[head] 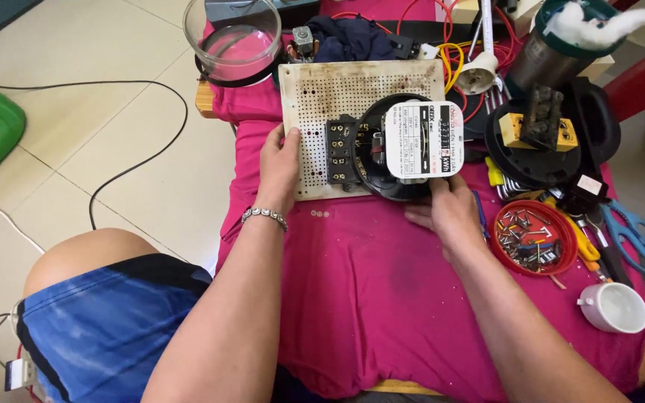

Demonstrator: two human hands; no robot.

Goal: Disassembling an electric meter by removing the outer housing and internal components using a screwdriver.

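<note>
Covering the bench: a magenta cloth [382,298] spreads under both hands and runs out of view at the near edge.
Perforated board [322,97]: pale, stained, lying flat on the cloth; the left hand rests on its left edge.
Meter base [371,142]: a round black housing on the board's right part, between the two hands, partly hidden by the white faceplate [423,139] on top; its print is too small to make out.
Terminal block [341,153]: black, with screws, just right of the left hand's fingers.
Left hand [279,168]: laid flat, fingers together, pressing the board's edge; a metal bracelet [264,216] sits on the wrist.
Right hand [449,213]: at the housing's lower right rim, fingers curled toward it; the fingertips are hidden, so whether it grips cannot be told.
Red dish [535,239]: just right of the right hand, holding small screws and metal bits.
Blue scissors [640,235]: farther right, partly covered by other tools.
White cup [614,307]: right of the right forearm.
Glass bowl [233,33]: beyond the left hand, cut off at the top.
</note>
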